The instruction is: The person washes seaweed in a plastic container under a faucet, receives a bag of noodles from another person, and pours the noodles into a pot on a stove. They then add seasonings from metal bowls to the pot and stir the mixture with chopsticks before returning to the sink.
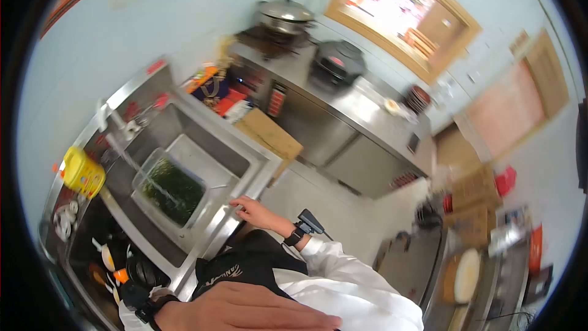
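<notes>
My right hand (256,213) rests its fingers, slightly bent and apart, on the front rim of the steel sink (211,233). My left hand (245,308) is close to the camera in front of the black apron (245,270), its fingers stretched out flat together; nothing shows in it. Inside the sink basin a clear plastic tub (142,199) holds dark green leafy vegetables (177,190) in water. From the tap (130,127) a stream of water (131,160) falls into the tub. Both wrists wear black straps with devices.
On the sink's left stands a yellow jug (84,173); utensils and pans (125,266) fill the other basin. A cardboard box (269,136) stands beside the sink. The far steel counter carries a lidded pot (285,17) and a black cooker (339,61). Boxes (471,208) are at right.
</notes>
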Available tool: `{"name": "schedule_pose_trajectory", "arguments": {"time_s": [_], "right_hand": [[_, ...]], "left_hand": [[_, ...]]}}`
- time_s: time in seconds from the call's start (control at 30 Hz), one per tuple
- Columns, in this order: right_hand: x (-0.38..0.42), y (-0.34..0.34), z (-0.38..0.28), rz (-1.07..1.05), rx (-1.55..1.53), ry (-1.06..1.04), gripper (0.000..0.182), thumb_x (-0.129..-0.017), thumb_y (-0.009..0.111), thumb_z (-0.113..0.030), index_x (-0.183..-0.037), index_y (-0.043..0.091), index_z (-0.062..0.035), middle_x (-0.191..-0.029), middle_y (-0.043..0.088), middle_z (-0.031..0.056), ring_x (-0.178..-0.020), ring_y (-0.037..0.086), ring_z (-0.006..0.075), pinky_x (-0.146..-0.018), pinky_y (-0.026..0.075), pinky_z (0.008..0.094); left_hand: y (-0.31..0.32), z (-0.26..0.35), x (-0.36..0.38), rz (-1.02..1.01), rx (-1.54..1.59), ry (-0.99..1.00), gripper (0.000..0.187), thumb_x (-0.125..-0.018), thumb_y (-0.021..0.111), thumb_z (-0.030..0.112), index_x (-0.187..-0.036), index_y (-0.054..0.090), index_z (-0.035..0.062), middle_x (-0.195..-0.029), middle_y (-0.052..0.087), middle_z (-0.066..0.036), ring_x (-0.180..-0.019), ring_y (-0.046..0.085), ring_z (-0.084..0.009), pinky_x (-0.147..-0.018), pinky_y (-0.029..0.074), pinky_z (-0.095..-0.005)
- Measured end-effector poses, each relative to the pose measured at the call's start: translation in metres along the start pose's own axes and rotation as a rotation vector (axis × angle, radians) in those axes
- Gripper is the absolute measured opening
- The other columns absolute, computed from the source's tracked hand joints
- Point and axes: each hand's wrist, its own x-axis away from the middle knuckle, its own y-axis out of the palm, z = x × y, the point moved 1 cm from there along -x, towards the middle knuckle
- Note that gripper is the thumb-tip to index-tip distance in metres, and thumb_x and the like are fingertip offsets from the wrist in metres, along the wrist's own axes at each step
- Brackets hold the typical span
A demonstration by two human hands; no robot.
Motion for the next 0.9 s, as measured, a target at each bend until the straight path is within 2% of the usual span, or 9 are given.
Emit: {"name": "schedule_pose_trajectory", "arguments": {"time_s": [0.07, 0.17, 0.27, 0.43, 0.47, 0.53, 0.57, 0.67, 0.9], "right_hand": [[0.034, -0.01, 0.014, 0.153, 0.004, -0.015, 0.026, -0.082, 0.05, -0.006, -0.108, 0.05, -0.0025, -0.097, 0.052, 0.0119, -0.088, 0.052, 0.0235, -0.077, 0.043, 0.0318], [0.077, -0.031, 0.009, 0.312, 0.008, 0.097, 0.024, -0.082, 0.049, -0.005, -0.106, 0.051, -0.0013, -0.096, 0.053, 0.0127, -0.086, 0.054, 0.0232, -0.077, 0.044, 0.0313], [0.114, -0.036, 0.006, 0.466, 0.012, 0.169, 0.023, -0.083, 0.048, -0.006, -0.105, 0.052, -0.0011, -0.095, 0.054, 0.0133, -0.086, 0.054, 0.0242, -0.077, 0.044, 0.0317], [0.14, -0.038, 0.005, 0.574, 0.062, 0.229, 0.021, -0.084, 0.047, -0.008, -0.103, 0.053, -0.0008, -0.096, 0.055, 0.0136, -0.087, 0.054, 0.0256, -0.076, 0.044, 0.0323], [0.143, -0.04, 0.005, 0.59, 0.043, 0.238, 0.02, -0.085, 0.047, -0.008, -0.102, 0.054, -0.0006, -0.095, 0.055, 0.0135, -0.087, 0.054, 0.026, -0.075, 0.044, 0.0327], [0.143, -0.044, 0.011, 0.604, 0.069, 0.23, 0.02, -0.085, 0.048, -0.009, -0.102, 0.054, -0.0006, -0.095, 0.055, 0.0134, -0.087, 0.054, 0.0261, -0.076, 0.044, 0.0328], [0.14, -0.041, 0.017, 0.599, 0.08, 0.222, 0.02, -0.085, 0.048, -0.009, -0.101, 0.054, -0.0006, -0.094, 0.056, 0.0133, -0.086, 0.054, 0.0261, -0.076, 0.044, 0.0328], [0.131, -0.044, 0.011, 0.594, 0.106, 0.177, 0.02, -0.085, 0.048, -0.01, -0.101, 0.054, -0.0007, -0.094, 0.057, 0.0135, -0.086, 0.055, 0.0262, -0.075, 0.044, 0.0328], [0.115, -0.046, 0.006, 0.538, 0.113, 0.135, 0.02, -0.084, 0.048, -0.01, -0.1, 0.054, -0.0004, -0.092, 0.058, 0.0134, -0.084, 0.056, 0.0262, -0.074, 0.045, 0.0328]], "left_hand": [[0.004, 0.006, -0.028, -0.218, 0.091, 0.024, 0.017, -0.069, 0.063, 0.012, -0.085, 0.065, 0.0037, -0.082, 0.065, -0.008, -0.069, 0.062, -0.0191, -0.054, 0.041, -0.023], [0.042, -0.009, -0.031, -0.22, 0.321, 0.234, 0.011, -0.068, 0.065, 0.011, -0.076, 0.066, 0.0037, -0.079, 0.065, -0.008, -0.067, 0.062, -0.0161, -0.052, 0.039, -0.0213], [0.055, -0.008, -0.04, -0.332, 0.453, 0.283, 0.013, -0.075, 0.061, 0.011, -0.086, 0.064, 0.0035, -0.084, 0.064, -0.007, -0.07, 0.06, -0.015, -0.057, 0.04, -0.021], [0.039, -0.042, -0.026, -0.436, 0.21, -0.131, 0.028, -0.086, 0.054, 0.025, -0.079, 0.055, -0.0015, -0.068, 0.058, -0.013, -0.055, 0.054, -0.0142, -0.051, 0.041, -0.0225], [0.041, -0.044, -0.021, -0.448, 0.22, -0.115, 0.028, -0.086, 0.054, 0.025, -0.079, 0.055, -0.0015, -0.068, 0.058, -0.013, -0.055, 0.054, -0.0142, -0.051, 0.041, -0.0225], [0.041, -0.048, -0.012, -0.254, 0.315, -0.439, 0.027, -0.082, 0.06, 0.025, -0.077, 0.055, -0.0016, -0.067, 0.056, -0.012, -0.055, 0.055, -0.0153, -0.052, 0.043, -0.0228], [0.039, -0.051, -0.008, -0.257, 0.313, -0.439, 0.027, -0.082, 0.06, 0.025, -0.077, 0.055, -0.0016, -0.067, 0.056, -0.012, -0.055, 0.055, -0.0153, -0.052, 0.043, -0.0228], [0.03, -0.054, -0.005, -0.11, 0.352, -0.583, 0.007, -0.077, 0.059, 0.004, -0.079, 0.056, -0.0017, -0.067, 0.058, -0.01, -0.062, 0.055, -0.0142, -0.059, 0.043, -0.0246], [0.003, -0.09, 0.023, 0.068, 0.233, -0.557, 0.011, -0.084, 0.053, 0.011, -0.085, 0.053, -0.0008, -0.074, 0.052, -0.007, -0.065, 0.052, -0.0116, -0.061, 0.043, -0.0224]]}}
